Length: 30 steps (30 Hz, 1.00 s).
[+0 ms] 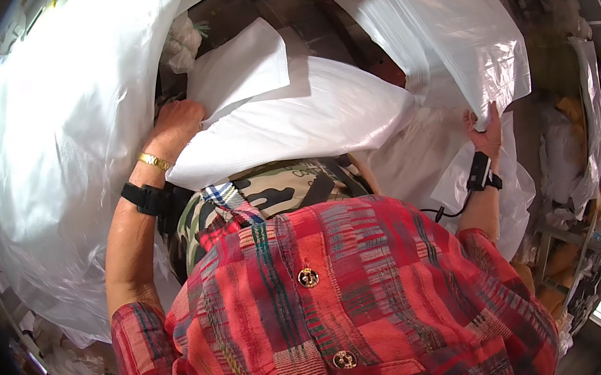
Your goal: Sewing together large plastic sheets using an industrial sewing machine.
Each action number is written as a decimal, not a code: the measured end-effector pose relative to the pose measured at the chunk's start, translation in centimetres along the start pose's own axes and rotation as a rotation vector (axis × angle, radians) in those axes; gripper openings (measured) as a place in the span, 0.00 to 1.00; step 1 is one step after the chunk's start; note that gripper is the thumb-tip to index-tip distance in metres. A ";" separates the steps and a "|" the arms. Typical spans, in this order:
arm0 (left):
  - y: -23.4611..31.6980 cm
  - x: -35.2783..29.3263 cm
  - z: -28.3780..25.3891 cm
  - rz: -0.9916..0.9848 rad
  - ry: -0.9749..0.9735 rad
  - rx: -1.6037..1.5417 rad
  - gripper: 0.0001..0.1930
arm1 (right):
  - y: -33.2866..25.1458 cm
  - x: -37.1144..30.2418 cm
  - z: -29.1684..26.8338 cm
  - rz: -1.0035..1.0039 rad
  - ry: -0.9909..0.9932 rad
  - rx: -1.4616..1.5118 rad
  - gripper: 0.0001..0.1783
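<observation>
My left hand (178, 120) is closed on the edge of a folded white woven sack (291, 116) lying across my front; my right hand (487, 132) pinches the lower corner of another white woven sack (438, 25) lifted at upper right; a large translucent plastic sheet (61, 158) hangs at my left; more sacks (584, 150) crowd the right edge.

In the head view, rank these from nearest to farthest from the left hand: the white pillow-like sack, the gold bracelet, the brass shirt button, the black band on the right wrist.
1. White pillow-like sack: touching the left hand, just to its right.
2. Gold bracelet: on the left wrist, right below the hand.
3. Brass shirt button: lower middle, on the red plaid shirt.
4. Black band: far right, on the right wrist.
</observation>
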<state>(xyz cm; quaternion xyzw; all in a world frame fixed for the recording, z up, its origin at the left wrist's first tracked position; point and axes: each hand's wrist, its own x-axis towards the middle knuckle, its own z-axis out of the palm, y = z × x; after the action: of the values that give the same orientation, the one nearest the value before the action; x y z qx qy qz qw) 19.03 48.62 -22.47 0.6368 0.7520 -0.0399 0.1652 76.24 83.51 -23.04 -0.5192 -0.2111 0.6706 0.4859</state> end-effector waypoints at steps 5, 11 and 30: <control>0.3 -0.2 -0.6 -0.001 0.023 0.004 0.04 | -8.3 -1.7 5.5 -0.231 -0.147 -0.288 0.25; 1.0 -0.4 -1.5 -0.011 0.121 -0.024 0.06 | -18.6 2.3 12.7 -0.270 -0.210 -0.321 0.19; 7.1 0.0 -8.9 0.322 0.296 0.046 0.06 | 7.0 -8.8 20.4 -0.104 -0.309 -0.092 0.25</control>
<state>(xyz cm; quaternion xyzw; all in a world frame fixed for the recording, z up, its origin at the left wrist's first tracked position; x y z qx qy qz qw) 24.14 52.33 -13.04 0.7513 0.6554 0.0639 0.0429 54.73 77.27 -16.66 -0.4198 -0.3404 0.7060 0.4576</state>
